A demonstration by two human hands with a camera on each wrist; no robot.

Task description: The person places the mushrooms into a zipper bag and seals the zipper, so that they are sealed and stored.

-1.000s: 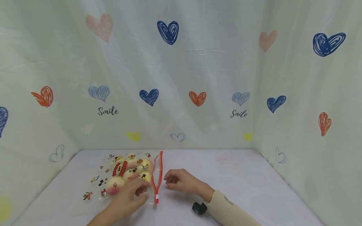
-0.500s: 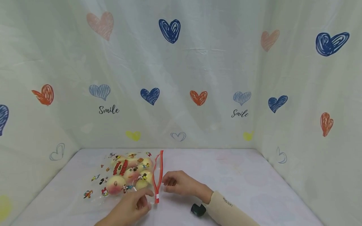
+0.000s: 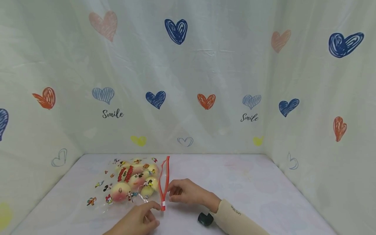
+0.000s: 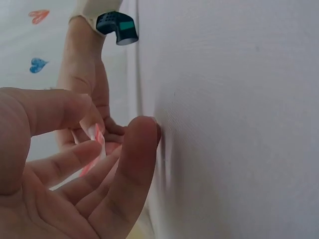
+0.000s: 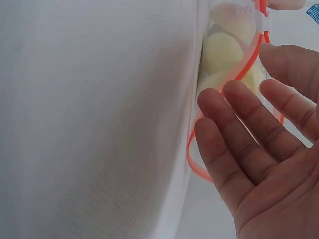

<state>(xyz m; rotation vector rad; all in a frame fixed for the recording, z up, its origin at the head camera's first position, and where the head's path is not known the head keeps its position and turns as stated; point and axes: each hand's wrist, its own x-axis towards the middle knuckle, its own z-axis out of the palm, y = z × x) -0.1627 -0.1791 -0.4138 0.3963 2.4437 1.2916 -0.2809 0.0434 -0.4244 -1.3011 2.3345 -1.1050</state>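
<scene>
A clear zip bag [image 3: 100, 195] printed with cartoon characters lies flat at the left, holding several yellow-and-pink peaches [image 3: 120, 192]. Its red zip edge [image 3: 167, 176] faces right and gapes in a loop, with a white slider [image 3: 163, 203] at the near end. My left hand [image 3: 139, 219] is beside that slider, index fingertip right at it, thumb and fingers apart. Across the zip, my right hand [image 3: 188, 192] is held with relaxed fingers close to the red edge. In the right wrist view, the fingers [image 5: 244, 134] overlap the red loop, and the bag's mouth stands parted.
A black wrist camera mount [image 3: 205, 219] shows by the right sleeve [image 3: 232, 213]. The white table [image 3: 249, 189] meets a pale curtain [image 3: 220, 71] with printed hearts at the back and sides.
My left hand has drawn back from over the bag toward the near end of the zip, by the slider. The right hand has shifted slightly left, closer to the red edge.
</scene>
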